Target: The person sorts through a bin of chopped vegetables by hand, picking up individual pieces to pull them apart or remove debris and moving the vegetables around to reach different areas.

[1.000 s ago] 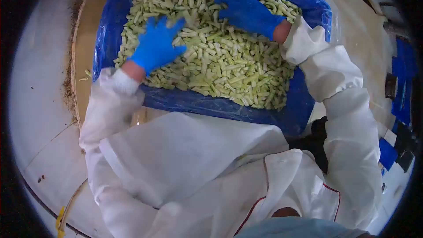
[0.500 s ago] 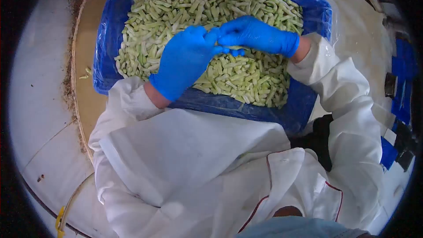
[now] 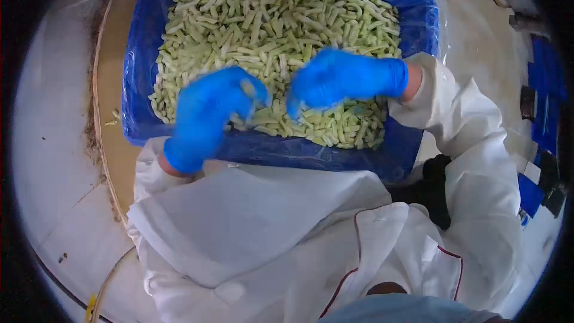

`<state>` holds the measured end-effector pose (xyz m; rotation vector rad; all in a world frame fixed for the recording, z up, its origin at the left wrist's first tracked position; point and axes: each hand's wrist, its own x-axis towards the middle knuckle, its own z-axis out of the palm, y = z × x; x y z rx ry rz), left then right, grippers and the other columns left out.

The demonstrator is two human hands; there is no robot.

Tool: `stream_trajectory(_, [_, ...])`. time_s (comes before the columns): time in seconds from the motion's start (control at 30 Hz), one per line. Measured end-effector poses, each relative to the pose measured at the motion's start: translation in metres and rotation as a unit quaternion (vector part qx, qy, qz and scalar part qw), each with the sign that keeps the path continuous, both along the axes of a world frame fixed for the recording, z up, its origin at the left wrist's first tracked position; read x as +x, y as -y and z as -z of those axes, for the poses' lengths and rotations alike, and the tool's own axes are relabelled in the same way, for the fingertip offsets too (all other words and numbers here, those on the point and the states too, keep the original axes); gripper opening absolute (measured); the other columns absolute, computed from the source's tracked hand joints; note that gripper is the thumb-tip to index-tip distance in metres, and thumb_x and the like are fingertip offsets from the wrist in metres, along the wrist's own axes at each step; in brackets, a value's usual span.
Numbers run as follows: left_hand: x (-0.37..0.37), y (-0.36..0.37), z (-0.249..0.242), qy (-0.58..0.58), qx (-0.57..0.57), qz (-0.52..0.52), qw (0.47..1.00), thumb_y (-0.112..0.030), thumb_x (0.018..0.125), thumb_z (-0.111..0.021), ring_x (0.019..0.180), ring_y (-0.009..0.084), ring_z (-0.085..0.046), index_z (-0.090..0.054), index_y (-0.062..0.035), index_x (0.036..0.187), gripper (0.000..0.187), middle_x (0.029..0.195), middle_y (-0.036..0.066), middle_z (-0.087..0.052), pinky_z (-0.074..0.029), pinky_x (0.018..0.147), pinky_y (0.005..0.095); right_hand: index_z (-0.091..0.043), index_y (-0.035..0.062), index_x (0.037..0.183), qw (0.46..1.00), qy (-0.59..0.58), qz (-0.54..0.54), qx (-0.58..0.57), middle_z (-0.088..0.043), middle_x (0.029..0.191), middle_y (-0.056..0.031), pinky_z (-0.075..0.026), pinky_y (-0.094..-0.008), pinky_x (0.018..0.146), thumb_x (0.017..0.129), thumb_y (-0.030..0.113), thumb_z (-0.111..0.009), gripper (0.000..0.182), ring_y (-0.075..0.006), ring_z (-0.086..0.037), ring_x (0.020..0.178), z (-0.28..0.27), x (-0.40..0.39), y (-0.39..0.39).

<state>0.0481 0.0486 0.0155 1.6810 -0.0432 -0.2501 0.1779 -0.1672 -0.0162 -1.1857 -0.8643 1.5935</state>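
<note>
My left hand (image 3: 215, 113), in a blue glove, is over the left front of a large heap of cut pale green vegetable pieces (image 3: 263, 30). Its fingers are curled and motion-blurred, and a blurred pale green vegetable piece (image 3: 247, 88) shows between them. My right hand (image 3: 344, 81), also blue-gloved, hangs over the middle right of the heap with its fingers pointing down. Blur hides whether those fingers hold anything. A gap separates the two hands. Around the heap is a blue crate (image 3: 412, 104) lined with clear plastic film.
The crate stands on a tan surface (image 3: 113, 161) with a rounded edge at left; a few loose scraps (image 3: 112, 118) lie on it. White floor (image 3: 57, 143) with dark dirt lies beyond. Blue and black items (image 3: 544, 96) are at the far right.
My hands, which were together over the heap, have come apart. The left moved left and down, while the right moved slightly down with its fingers turned downward.
</note>
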Motion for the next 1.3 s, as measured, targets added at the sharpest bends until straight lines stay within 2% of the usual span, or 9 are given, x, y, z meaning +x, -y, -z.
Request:
stream_trajectory(0.13, [0.011,-0.024,0.039,-0.078,0.048,-0.18,0.979,-0.008,0.087,-0.049,0.065,0.0089,-0.054,-0.06,-0.0013,0.096,0.016,0.079,0.004,-0.059,-0.043,0.056,0.0221,-0.059,0.0046,0.115,0.968,-0.104,0.223,-0.05,-0.061,0.085,-0.0018,-0.043,-0.0219,0.064,0.089,0.02,-0.055,0.03,-0.0089,-0.053,0.07,0.045,0.026,0.003])
stream_trajectory(0.27, [0.011,-0.024,0.045,-0.123,-0.013,-0.149,0.981,-0.011,0.087,-0.052,0.06,0.0093,-0.055,-0.059,-0.0008,0.102,0.02,0.078,0.004,-0.059,-0.044,0.053,0.0221,-0.054,0.0038,0.12,0.95,-0.119,0.275,-0.089,-0.058,0.08,-0.001,-0.04,-0.0208,0.055,0.091,0.022,-0.053,0.035,-0.0074,-0.048,0.061,0.057,0.023,0.005])
stream_trajectory(0.5, [0.011,-0.033,0.076,-0.063,-0.048,-0.127,0.989,-0.01,0.087,-0.052,0.063,0.0115,-0.058,-0.056,0.0,0.11,0.025,0.09,0.008,-0.064,-0.049,0.057,0.0245,-0.054,0.003,0.121,0.973,-0.03,0.2,-0.114,-0.052,0.067,-0.0009,-0.035,-0.0203,0.047,0.091,0.032,-0.051,0.041,-0.0074,-0.041,0.048,0.036,0.019,-0.003])
stream_trajectory(0.67, [0.009,-0.03,0.074,-0.072,-0.042,-0.116,0.99,-0.002,0.087,-0.046,0.063,0.012,-0.058,-0.057,-0.0012,0.102,0.018,0.088,0.009,-0.064,-0.048,0.055,0.0244,-0.053,0.0028,0.12,0.966,-0.113,0.226,-0.054,-0.056,0.069,-0.0031,-0.036,-0.0203,0.046,0.089,0.026,-0.054,0.038,-0.0068,-0.045,0.051,0.044,0.001,-0.005])
stream_trajectory(0.87, [0.005,-0.019,0.064,-0.178,0.091,-0.036,0.979,0.004,0.078,-0.045,0.059,0.0103,-0.056,-0.062,-0.0059,0.088,0.023,0.077,0.006,-0.063,-0.046,0.053,0.025,-0.059,0.0104,0.113,0.982,0.068,0.109,-0.141,-0.059,0.073,-0.0052,-0.042,-0.0228,0.052,0.083,0.006,-0.054,0.03,-0.0075,-0.048,0.054,0.043,-0.012,-0.001])
stream_trajectory(0.97, [-0.006,-0.018,0.075,0.031,0.29,0.015,0.956,0.003,0.076,-0.044,0.059,0.0174,-0.058,-0.063,-0.004,0.086,0.023,0.076,0.009,-0.063,-0.047,0.056,0.029,-0.06,0.0074,0.108,0.989,0.079,0.08,-0.099,-0.058,0.071,-0.0048,-0.043,-0.0255,0.055,0.084,0.007,-0.054,0.025,-0.0098,-0.051,0.058,0.043,-0.027,0.002])
stream_trajectory(1.07, [-0.014,-0.013,0.088,0.099,0.307,0.083,0.943,-0.007,0.081,-0.048,0.066,0.0275,-0.06,-0.062,-0.0038,0.091,0.017,0.086,0.013,-0.063,-0.048,0.061,0.0348,-0.06,0.0091,0.106,0.981,0.164,0.047,-0.088,-0.057,0.071,-0.0072,-0.046,-0.0282,0.06,0.085,0.005,-0.049,0.024,-0.0114,-0.053,0.061,0.048,-0.038,0.005])
stream_trajectory(1.17, [-0.026,0.013,0.072,0.001,0.221,0.116,0.968,-0.025,0.084,-0.059,0.087,0.0327,-0.058,-0.057,-0.0083,0.107,0.028,0.098,0.017,-0.058,-0.046,0.075,0.0418,-0.059,0.0133,0.112,0.971,0.234,0.033,-0.047,-0.056,0.069,-0.009,-0.046,-0.029,0.059,0.086,0.004,-0.044,0.031,-0.0115,-0.052,0.058,0.049,-0.035,0.002])
stream_trajectory(1.3, [-0.025,0.018,0.054,-0.001,0.368,0.068,0.927,-0.029,0.082,-0.063,0.092,0.0325,-0.058,-0.046,-0.0113,0.125,0.049,0.109,0.018,-0.055,-0.047,0.077,0.0413,-0.056,0.0121,0.118,0.98,0.182,0.027,-0.073,-0.057,0.067,-0.0066,-0.046,-0.0276,0.055,0.086,0.008,-0.048,0.033,-0.0109,-0.053,0.055,0.043,-0.027,-0.001])
